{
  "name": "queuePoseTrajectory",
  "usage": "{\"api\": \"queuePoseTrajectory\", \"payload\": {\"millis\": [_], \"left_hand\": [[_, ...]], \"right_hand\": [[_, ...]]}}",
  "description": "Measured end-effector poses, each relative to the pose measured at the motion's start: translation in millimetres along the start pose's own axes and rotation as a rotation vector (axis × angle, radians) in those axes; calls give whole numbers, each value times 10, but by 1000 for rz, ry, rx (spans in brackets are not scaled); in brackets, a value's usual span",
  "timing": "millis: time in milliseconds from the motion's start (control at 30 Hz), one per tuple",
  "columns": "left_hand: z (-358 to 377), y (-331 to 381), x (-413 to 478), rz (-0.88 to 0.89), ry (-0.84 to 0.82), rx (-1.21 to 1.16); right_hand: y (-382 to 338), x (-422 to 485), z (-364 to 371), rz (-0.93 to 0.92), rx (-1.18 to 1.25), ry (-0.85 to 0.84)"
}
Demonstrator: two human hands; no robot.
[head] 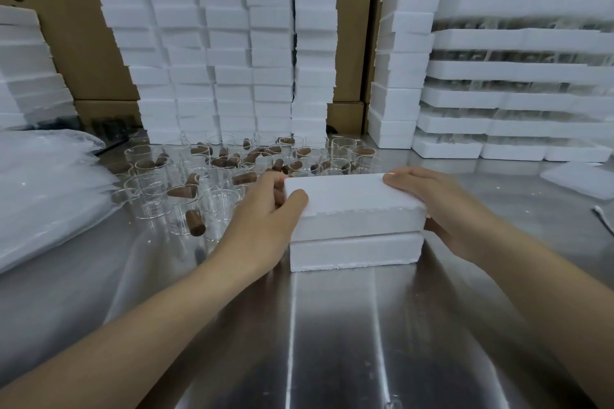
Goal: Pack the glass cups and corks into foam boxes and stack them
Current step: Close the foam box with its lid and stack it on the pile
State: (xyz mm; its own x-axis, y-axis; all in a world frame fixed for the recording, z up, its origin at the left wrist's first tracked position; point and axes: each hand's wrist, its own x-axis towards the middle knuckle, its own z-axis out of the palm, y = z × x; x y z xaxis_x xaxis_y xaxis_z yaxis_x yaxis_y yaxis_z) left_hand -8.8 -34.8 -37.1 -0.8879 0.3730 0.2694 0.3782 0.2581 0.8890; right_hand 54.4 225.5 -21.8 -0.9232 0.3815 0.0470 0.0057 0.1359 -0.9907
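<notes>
Left hand: clasps the left end of the foam box, thumb over the near top corner, fingers curled round the far side. Right hand: clasps the right end, fingertips on the far top corner, palm against the side. Foam box: rests on the steel table between the hands, at frame centre; it is two white expanded-foam halves closed one on the other, with the seam visible, matt grainy faces and rough, crumbly edges. Handling, as judged: very light, stiff, brittle at the corners and easily dented by a pinch. The contents are hidden, presumably glass, so treat it as fragile. Hold it at both short ends with flat pressure that keeps the halves together, and keep it level. Glass cups: 10 to 12 o'clock of the box, clear thin-walled cylinders, some lipped, crowded together; smooth and breakable. Corks: brown rounded plugs, several inside cups, others loose. Foam box stacks: 12 o'clock, tall white columns against cardboard cartons. Foam trays: 2 o'clock, wide slabs layered with glassware. Plastic bag: 9 o'clock, translucent, soft, crumpled.
</notes>
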Motion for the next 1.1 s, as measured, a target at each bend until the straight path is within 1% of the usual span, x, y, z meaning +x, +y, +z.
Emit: {"api": "queuePoseTrajectory", "payload": {"millis": [233,667,767,933,1000,1100], "left_hand": [[42,-7,-22,14,-23,38],[54,-55,-26,14,-46,52],[49,-31,-40,9,-49,70],[37,-28,-59,32,-20,81],[17,-31,-51,40,-26,130],[3,-77,-36,22,-55,126]], "right_hand": [[9,-12,-52,60,-2,-87],[95,23,-76,80,78,-132],[83,4,-69,77,93,-170],[86,4,-86,83,126,-282],[71,-10,-84,86,124,-296],[77,-8,-91,90,106,-287]]}}
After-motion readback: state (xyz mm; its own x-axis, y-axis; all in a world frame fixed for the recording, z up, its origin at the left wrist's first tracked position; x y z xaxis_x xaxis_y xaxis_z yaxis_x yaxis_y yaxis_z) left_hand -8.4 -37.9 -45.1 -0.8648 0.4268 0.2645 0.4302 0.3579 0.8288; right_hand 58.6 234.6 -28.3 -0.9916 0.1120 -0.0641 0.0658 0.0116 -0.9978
